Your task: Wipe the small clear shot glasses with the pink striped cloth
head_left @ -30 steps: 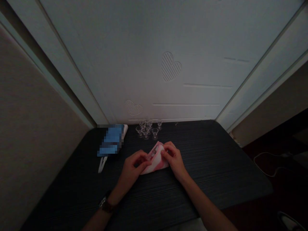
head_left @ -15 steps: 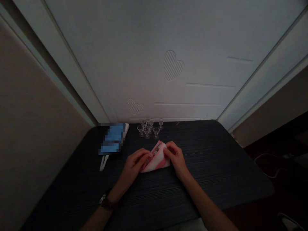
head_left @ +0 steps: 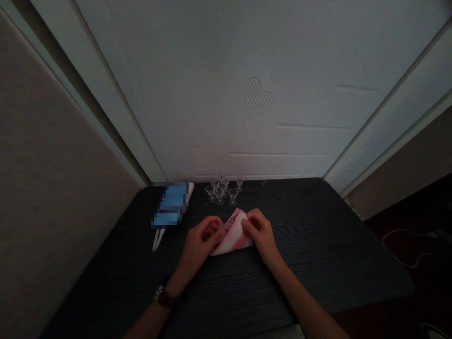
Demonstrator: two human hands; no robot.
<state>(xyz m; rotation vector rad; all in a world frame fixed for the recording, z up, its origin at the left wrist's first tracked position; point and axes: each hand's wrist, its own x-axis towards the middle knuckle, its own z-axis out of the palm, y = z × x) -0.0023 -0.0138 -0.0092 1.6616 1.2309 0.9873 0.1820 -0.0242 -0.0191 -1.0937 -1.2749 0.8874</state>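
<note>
A folded pink-and-white cloth (head_left: 235, 240), pouch-like with its upper side open, lies at the middle of the dark table. Clear glass shows in its opening; how many pieces are inside I cannot tell. My left hand (head_left: 203, 238) is closed at the opening's left end, fingers pinching a small clear glass (head_left: 225, 226) that is partly hidden. With thumb and fingers, my right hand (head_left: 261, 230) grips the cloth's upper right edge. Just beyond the cloth stand several small clear stemmed glasses (head_left: 219, 193), grouped near the wall.
To the left lies a blurred blue-screened device (head_left: 171, 205), with a white strap or cable (head_left: 158, 239) at its near end. A white panel (head_left: 300, 94) with carved hearts rises behind the table (head_left: 318, 245). A white cable (head_left: 395, 254) hangs right of the table.
The left fingers have lifted slightly and shifted at the pouch opening, with the glass there changing angle. The right hand keeps its grip on the cloth. The whole view has shifted slightly.
</note>
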